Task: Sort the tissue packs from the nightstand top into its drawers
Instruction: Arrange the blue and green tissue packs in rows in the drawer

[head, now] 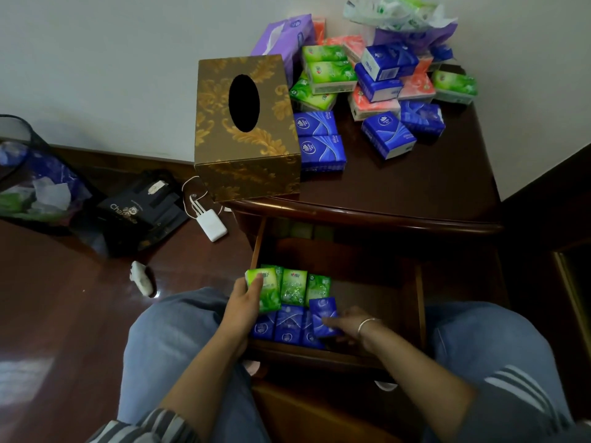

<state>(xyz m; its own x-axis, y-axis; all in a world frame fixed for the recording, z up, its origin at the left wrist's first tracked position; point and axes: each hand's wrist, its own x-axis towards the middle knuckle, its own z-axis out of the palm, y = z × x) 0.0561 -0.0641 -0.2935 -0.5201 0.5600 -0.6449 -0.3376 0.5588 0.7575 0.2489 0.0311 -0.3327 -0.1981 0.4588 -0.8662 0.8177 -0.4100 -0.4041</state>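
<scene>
The dark wooden nightstand (415, 187) carries a heap of blue tissue packs (388, 139), green tissue packs (329, 73) and pink tissue packs (374, 107). Its top drawer (377, 314) stands pulled out in front of me. Inside at the left lie a row of green packs (294, 286) and a row of blue packs (287, 327). My left hand (243, 302) grips a green pack (265, 292) at the drawer's left edge. My right hand (347, 324), with a silver bracelet, holds a blue pack (323, 316) over the blue row.
A gold patterned tissue box (246, 129) stands at the nightstand's left front corner. A purple tissue box (287, 36) and a plastic wrapper (399, 14) lie at the back. On the floor at the left sit a bin (28, 174), a black bag (140, 209) and a white charger (211, 225).
</scene>
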